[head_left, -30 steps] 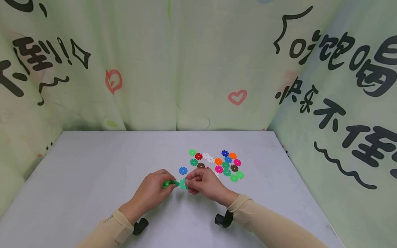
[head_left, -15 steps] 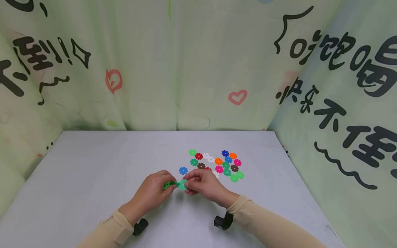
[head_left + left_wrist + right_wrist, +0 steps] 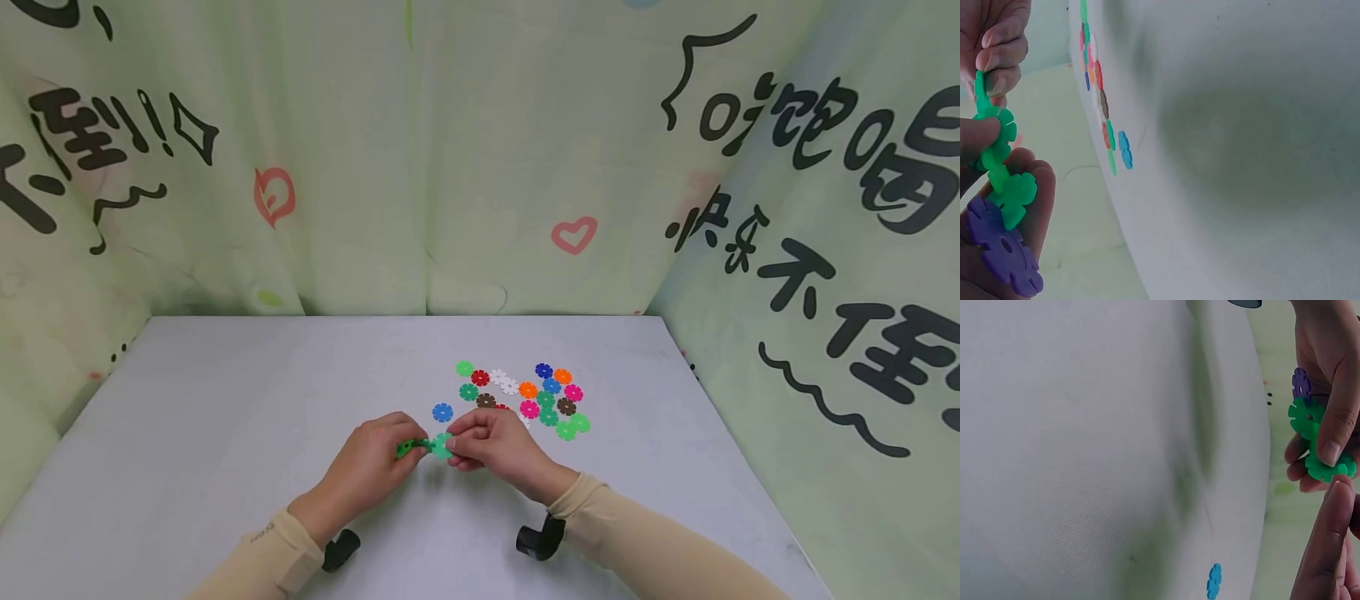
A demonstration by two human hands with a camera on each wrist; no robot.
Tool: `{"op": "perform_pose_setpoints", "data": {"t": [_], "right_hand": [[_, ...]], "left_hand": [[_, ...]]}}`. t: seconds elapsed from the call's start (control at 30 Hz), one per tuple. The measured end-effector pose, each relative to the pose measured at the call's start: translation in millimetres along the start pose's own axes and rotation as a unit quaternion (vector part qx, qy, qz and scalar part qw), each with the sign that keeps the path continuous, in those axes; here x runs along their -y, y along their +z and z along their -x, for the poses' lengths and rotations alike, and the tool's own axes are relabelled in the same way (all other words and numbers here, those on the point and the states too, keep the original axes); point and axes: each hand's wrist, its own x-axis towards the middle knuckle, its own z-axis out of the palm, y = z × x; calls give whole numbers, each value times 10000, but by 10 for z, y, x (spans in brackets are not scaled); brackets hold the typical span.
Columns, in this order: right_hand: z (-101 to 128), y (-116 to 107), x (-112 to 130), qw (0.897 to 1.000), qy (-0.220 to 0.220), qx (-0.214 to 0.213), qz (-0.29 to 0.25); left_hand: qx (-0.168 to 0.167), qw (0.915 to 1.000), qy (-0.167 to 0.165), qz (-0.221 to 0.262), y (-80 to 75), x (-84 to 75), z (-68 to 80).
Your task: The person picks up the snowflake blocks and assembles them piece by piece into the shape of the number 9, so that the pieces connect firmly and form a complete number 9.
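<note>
My left hand (image 3: 375, 457) pinches a chain of interlocking snowflake discs between thumb and fingers. At its near end in the left wrist view hangs a purple disc (image 3: 1004, 247), joined to a green disc (image 3: 1017, 195); more green pieces run on past the thumb. My right hand (image 3: 498, 446) pinches a green disc (image 3: 441, 446) at the chain's other end, its edge meeting the chain. This disc shows nearly edge-on in the left wrist view, and my right fingertips cover part of it. Both hands are close together above the table.
A blue disc (image 3: 442, 412) lies on the white table (image 3: 262, 400) just beyond my hands. Behind my right hand is a loose spread of discs, among them an orange disc (image 3: 528, 390) and a brown disc (image 3: 566, 407). A printed curtain (image 3: 360, 167) encloses the table.
My right hand has moved its green disc slightly left, up against the chain in my left hand. The loose discs lie as before.
</note>
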Motion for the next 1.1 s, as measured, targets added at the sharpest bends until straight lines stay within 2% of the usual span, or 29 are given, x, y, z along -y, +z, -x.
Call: {"op": "perform_pose_setpoints", "data": {"t": [0.27, 0.6, 0.8, 1.1], "right_hand": [[20, 7, 0, 9997, -121, 105, -194], [26, 5, -41, 9989, -433, 162, 92], [32, 21, -2, 9995, -315, 0, -38], [4, 16, 22, 9997, -185, -111, -95]], "left_hand": [[-84, 9999, -120, 31, -6, 23, 3], [-123, 9998, -67, 124, -10, 23, 6], [-251, 9996, 95, 84, -10, -6, -10], [-254, 9995, 205, -45, 3, -40, -29]]}}
